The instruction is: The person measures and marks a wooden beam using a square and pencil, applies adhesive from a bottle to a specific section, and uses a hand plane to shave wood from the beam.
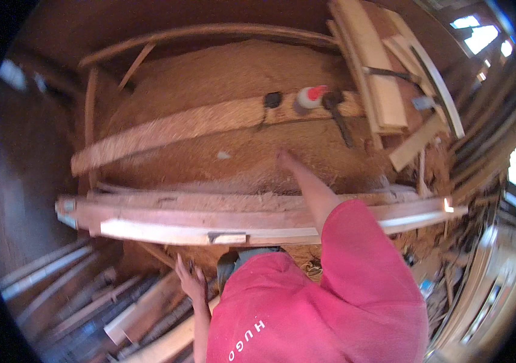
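My right hand (283,159) reaches across a sawdust-covered workbench (203,158), its fingers smeared by motion. A small pale scrap (223,155) lies to its left. Nearer to me, a long beam (240,212) runs across the bench front, with a white strip (149,230) along its near side. A small light wood piece (229,238) with a dark part sits against that strip. My left hand (191,277) hangs low on the near side of the beam, fingers apart. A dark spot shows by its fingers, too blurred to name.
A long plank (179,132) crosses the bench, bearing a white bottle with a red top (310,97), a dark lump (273,100) and a dark long-handled tool (338,115). Boards (385,97) are stacked at the far right. Timber lengths (149,308) lie at lower left.
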The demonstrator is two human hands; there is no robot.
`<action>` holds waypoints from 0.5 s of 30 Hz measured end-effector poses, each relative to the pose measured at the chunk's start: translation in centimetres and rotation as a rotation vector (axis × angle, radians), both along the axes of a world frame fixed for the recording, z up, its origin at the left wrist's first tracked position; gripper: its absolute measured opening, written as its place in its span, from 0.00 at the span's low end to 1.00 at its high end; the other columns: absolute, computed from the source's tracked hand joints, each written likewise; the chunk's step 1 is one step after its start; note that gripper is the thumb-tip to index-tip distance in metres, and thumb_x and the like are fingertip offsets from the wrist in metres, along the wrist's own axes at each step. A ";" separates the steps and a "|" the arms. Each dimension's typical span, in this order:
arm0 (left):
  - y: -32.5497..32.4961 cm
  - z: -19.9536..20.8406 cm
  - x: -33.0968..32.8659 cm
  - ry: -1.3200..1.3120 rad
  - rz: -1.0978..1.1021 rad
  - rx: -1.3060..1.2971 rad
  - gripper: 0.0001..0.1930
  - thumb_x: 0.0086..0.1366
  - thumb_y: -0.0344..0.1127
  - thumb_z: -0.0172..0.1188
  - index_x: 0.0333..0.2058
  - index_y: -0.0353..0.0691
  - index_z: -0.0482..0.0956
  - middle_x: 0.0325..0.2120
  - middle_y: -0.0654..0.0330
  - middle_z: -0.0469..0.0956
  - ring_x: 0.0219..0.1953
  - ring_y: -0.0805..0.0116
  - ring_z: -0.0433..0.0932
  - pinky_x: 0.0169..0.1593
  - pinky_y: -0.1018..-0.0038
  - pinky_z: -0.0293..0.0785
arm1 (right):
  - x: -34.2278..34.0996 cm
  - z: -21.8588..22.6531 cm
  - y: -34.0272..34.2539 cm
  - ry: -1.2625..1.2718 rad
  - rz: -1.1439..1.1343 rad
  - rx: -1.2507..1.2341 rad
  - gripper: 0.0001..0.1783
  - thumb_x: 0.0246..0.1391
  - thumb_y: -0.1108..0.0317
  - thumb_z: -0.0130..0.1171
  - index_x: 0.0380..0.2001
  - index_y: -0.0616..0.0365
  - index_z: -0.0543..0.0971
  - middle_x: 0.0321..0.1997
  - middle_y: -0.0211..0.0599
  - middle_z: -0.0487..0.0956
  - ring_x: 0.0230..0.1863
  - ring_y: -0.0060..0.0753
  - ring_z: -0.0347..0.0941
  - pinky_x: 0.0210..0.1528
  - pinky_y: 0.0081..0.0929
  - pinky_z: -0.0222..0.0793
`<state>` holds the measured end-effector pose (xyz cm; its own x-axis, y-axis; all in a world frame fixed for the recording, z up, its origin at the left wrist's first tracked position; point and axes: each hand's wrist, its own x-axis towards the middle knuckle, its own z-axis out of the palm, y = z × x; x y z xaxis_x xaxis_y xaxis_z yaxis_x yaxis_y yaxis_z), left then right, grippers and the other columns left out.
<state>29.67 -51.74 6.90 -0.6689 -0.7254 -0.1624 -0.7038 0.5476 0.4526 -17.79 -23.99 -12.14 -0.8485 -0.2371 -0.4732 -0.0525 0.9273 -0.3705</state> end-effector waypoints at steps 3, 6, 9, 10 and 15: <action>-0.5 -1.0 6.6 -0.084 0.206 0.268 0.23 0.69 0.32 0.59 0.62 0.35 0.74 0.55 0.42 0.78 0.54 0.47 0.80 0.51 0.58 0.78 | 6.7 5.0 -2.7 -0.129 0.105 0.047 0.12 0.60 0.56 0.63 0.39 0.50 0.87 0.41 0.47 0.86 0.45 0.49 0.83 0.50 0.44 0.77; -3.9 -2.9 8.3 -0.242 0.281 0.132 0.14 0.73 0.34 0.59 0.51 0.31 0.83 0.44 0.41 0.84 0.43 0.54 0.82 0.50 0.61 0.76 | 10.9 6.7 2.4 -0.078 -0.005 -0.266 0.18 0.62 0.48 0.61 0.33 0.51 0.87 0.38 0.45 0.86 0.43 0.53 0.83 0.48 0.48 0.76; -7.4 0.5 4.0 0.175 0.341 -0.102 0.12 0.72 0.33 0.61 0.47 0.31 0.84 0.45 0.43 0.84 0.42 0.58 0.80 0.48 0.62 0.77 | 13.4 12.1 0.9 0.192 -0.167 -0.333 0.25 0.65 0.43 0.56 0.27 0.53 0.84 0.34 0.48 0.84 0.38 0.54 0.82 0.42 0.50 0.74; -9.2 0.5 2.4 0.220 0.298 -0.136 0.11 0.71 0.32 0.61 0.45 0.30 0.84 0.45 0.44 0.84 0.42 0.59 0.79 0.47 0.63 0.76 | 14.4 12.8 1.8 0.209 -0.261 -0.359 0.24 0.64 0.46 0.57 0.26 0.53 0.82 0.31 0.48 0.83 0.36 0.55 0.81 0.39 0.50 0.73; -16.1 2.1 -9.0 0.376 -0.265 -0.222 0.21 0.69 0.47 0.68 0.38 0.29 0.85 0.24 0.46 0.83 0.22 0.56 0.77 0.30 0.60 0.76 | 19.3 22.4 2.9 0.628 -0.466 -0.560 0.12 0.52 0.62 0.62 0.20 0.54 0.75 0.24 0.45 0.79 0.26 0.53 0.77 0.29 0.48 0.69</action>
<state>20.66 -67.80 9.01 -0.8170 -0.5131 0.2633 -0.3388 0.7965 0.5008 1.51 -21.14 10.25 -0.9746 0.1348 0.1789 -0.0628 0.6022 -0.7959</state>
